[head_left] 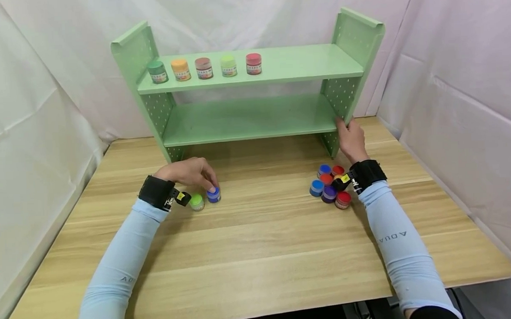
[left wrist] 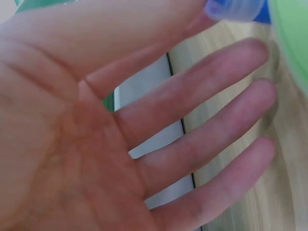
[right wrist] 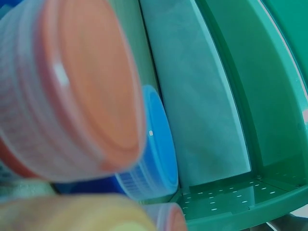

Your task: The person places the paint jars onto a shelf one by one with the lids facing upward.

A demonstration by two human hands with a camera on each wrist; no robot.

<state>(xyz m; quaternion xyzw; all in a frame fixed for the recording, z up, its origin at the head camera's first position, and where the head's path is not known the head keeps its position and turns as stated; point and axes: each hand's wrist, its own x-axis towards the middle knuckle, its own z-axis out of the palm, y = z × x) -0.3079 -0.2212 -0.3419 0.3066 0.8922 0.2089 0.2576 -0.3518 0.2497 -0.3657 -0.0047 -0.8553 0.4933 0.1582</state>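
With thumb and index finger, my left hand [head_left: 190, 173] pinches a small blue-lidded paint jar [head_left: 213, 194] on the table; the left wrist view shows its other fingers [left wrist: 207, 139] spread out. Beside it stands a light-green-lidded jar [head_left: 197, 202]. My right hand [head_left: 352, 139] grips the right side panel of a green two-tier shelf [head_left: 250, 120] near the lower board; part of its fingers is hidden. Below that hand is a cluster of jars, among them a blue one [head_left: 317, 188], a purple one [head_left: 329, 194] and a red one [head_left: 343, 200].
On the upper board a row of jars stands toward the left, from a dark green one [head_left: 157, 72] to a red one [head_left: 254, 64]. The wooden table [head_left: 259, 253] reaches white cloth walls [head_left: 459, 77] at the back and sides.
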